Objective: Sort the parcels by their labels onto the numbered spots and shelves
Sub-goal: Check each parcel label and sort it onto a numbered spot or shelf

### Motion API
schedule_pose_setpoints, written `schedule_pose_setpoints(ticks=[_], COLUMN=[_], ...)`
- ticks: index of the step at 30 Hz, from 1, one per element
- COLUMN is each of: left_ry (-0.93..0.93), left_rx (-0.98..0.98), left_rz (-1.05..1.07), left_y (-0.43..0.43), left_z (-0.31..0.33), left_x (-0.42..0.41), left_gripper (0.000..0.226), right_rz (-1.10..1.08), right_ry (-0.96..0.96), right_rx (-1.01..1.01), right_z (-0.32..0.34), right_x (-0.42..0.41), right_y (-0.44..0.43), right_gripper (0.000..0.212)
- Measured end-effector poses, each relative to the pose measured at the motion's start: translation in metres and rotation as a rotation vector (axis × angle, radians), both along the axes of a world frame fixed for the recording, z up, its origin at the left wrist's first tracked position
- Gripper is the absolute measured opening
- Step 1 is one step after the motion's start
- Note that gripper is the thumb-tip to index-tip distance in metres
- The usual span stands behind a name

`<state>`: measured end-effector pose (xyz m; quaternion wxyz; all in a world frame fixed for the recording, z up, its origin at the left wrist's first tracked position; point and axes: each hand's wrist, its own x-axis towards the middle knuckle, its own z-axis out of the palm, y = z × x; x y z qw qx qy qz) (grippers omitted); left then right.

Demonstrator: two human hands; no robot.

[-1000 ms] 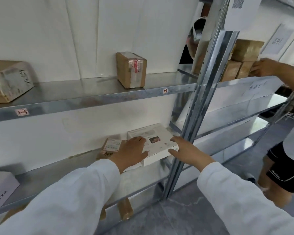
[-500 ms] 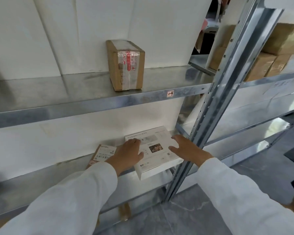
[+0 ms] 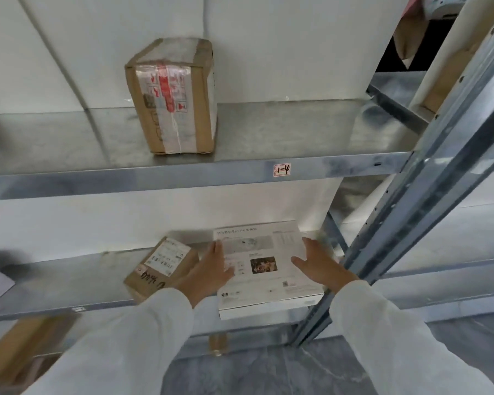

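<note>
Both hands flat, fingers spread, left hand [image 3: 211, 273], right hand [image 3: 321, 265], on white box [image 3: 268, 269] (lower shelf [image 3: 69, 283]).

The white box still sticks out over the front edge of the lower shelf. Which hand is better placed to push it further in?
Probably the right hand: it lies flat on the white box, nearer its overhanging front. The left hand touches only the box's left edge, beside the brown parcel.
</note>
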<state>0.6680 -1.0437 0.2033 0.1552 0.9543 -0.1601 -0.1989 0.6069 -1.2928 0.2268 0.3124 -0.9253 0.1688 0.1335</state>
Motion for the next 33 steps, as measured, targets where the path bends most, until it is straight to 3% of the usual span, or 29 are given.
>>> schedule_pose_setpoints(ticks=[2,9,11,16,20,26,33], left_ry=[0.068,0.182,0.251,0.332,0.295,0.298,0.194], left_rx=[-0.070,-0.430,-0.486,-0.585,-0.680,-0.831,-1.013], left_rz=[0.096,0.378,0.417,0.582,0.632,0.664,0.662], left_y=[-0.008,-0.005,-0.003,-0.016,-0.022,-0.024,0.017], left_z=[-0.008,-0.044,-0.061,-0.031,-0.029,-0.008,0.029], left_x=[-0.004,-0.007,-0.007,-0.037,-0.052,-0.076,-0.126], left_gripper=[0.083,0.072,0.061,0.036,0.043,0.029,0.033], right_rz=[-0.010,-0.159,-0.175,-0.220,-0.263,-0.297,-0.257], right_ry=[-0.007,-0.011,0.009,0.017,-0.018,-0.077,-0.229], right_rx=[0.067,0.315,0.371,0.489,0.506,0.603,0.634], right_z=[-0.013,-0.035,-0.042,-0.061,-0.061,-0.033,0.021], right_x=[0.003,0.003,0.003,-0.001,-0.007,-0.040,-0.088], right_y=[-0.004,-0.007,-0.012,-0.021,-0.020,-0.024,0.023], right_gripper=[0.051,0.061,0.062,0.072,0.067,0.050,0.048])
